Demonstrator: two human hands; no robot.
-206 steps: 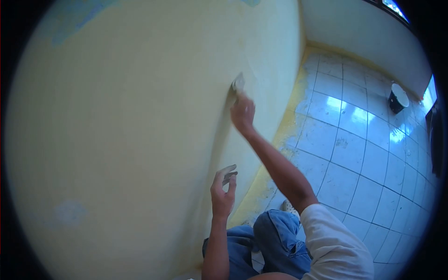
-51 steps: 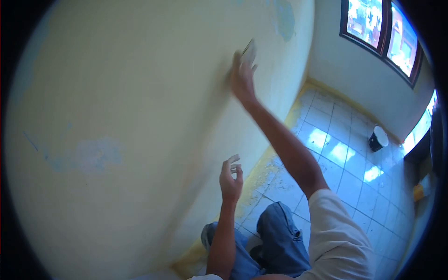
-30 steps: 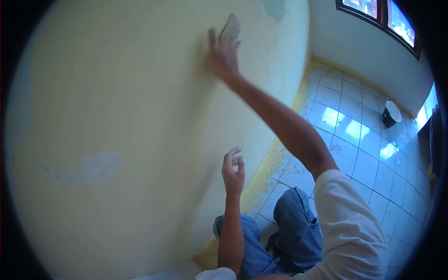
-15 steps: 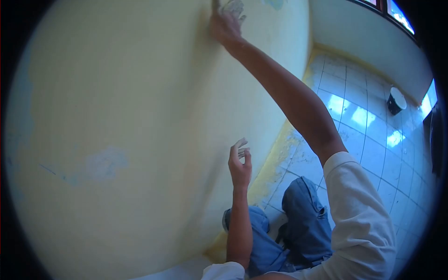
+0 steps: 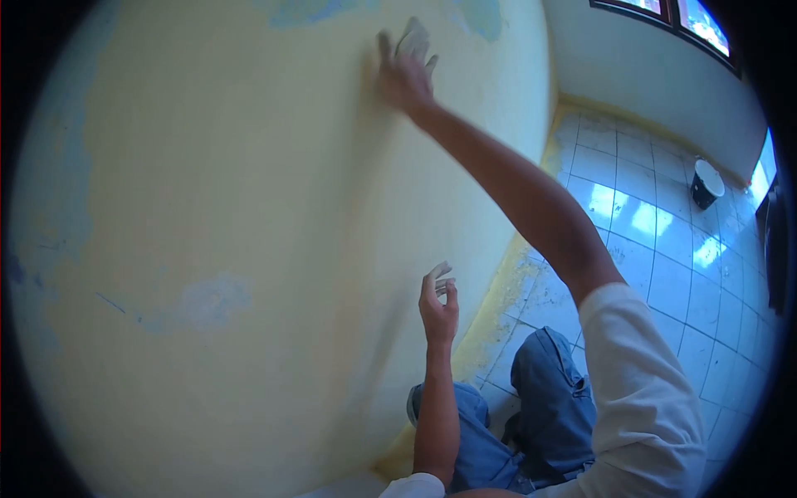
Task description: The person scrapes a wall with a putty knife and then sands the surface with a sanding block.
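Note:
My right hand (image 5: 405, 80) is stretched up against the pale yellow wall (image 5: 249, 183). Its fingers press a folded, greyish-beige piece of what looks like sandpaper (image 5: 413, 40) to the surface; the thumb and little finger stick out to the sides, slightly blurred. Lower down, my left hand (image 5: 438, 303) hovers in front of the wall above my knees. Its dusty fingers are loosely curled, the thumb stands apart, and nothing shows in it.
Bluish patches (image 5: 311, 10) mark the upper wall, and a whitish patch (image 5: 216, 300) lies lower left. My bent knees (image 5: 544, 373) are close to the wall's foot. White floor tiles (image 5: 635, 270) run to the right, where a dark bucket (image 5: 707, 184) stands below a window (image 5: 664, 21).
The view has shifted, so more of the upper wall shows. My right hand has slid down a little in the view with the sandpaper. My left hand keeps its curled pose.

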